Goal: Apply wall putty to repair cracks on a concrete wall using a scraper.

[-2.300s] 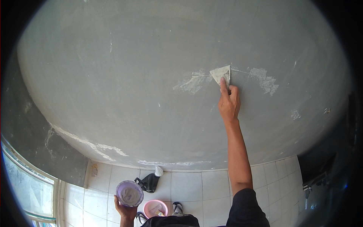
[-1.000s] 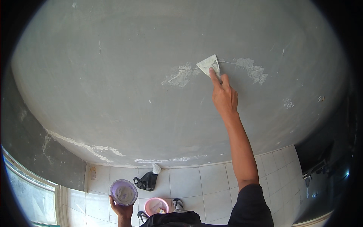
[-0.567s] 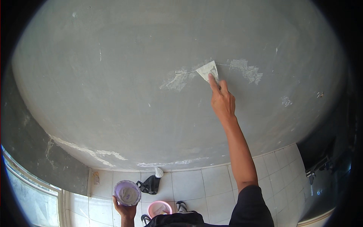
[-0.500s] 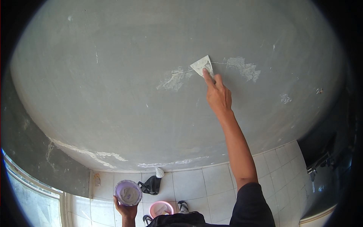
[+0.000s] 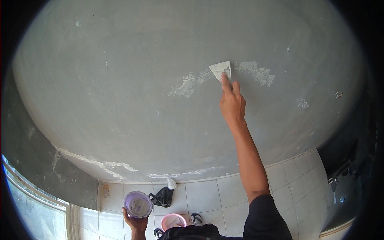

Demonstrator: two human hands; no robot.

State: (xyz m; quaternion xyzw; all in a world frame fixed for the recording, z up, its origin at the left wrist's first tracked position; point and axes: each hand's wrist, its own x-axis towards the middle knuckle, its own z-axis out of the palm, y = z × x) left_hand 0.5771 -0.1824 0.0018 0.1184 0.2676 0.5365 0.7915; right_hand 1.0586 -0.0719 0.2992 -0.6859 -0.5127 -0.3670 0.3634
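My right hand [image 5: 233,102] is closed round the handle of a putty knife [image 5: 221,69], its index finger stretched along the blade. The wide blade lies against the grey wall [image 5: 160,52], over a thin crack. Pale filler patches [image 5: 256,73] show on the wall to both sides of the blade. Low at the left, my left hand [image 5: 136,223] holds a purple bowl [image 5: 127,204] from beneath and the side. Greyish-white paste [image 5: 139,206] lies inside that bowl.
On the tiled floor [image 5: 202,196] stand a pink basin [image 5: 163,222] with something pale inside and a black bag [image 5: 164,197] against the wall. My sandaled feet are beside the basin. A window [image 5: 36,212] is at the lower left. White peeling streaks [image 5: 96,162] run along the wall's base.
The putty knife has slid a little to the right along the crack, its blade turning more level. More filler shows to its left. My left hand still holds the bowl.
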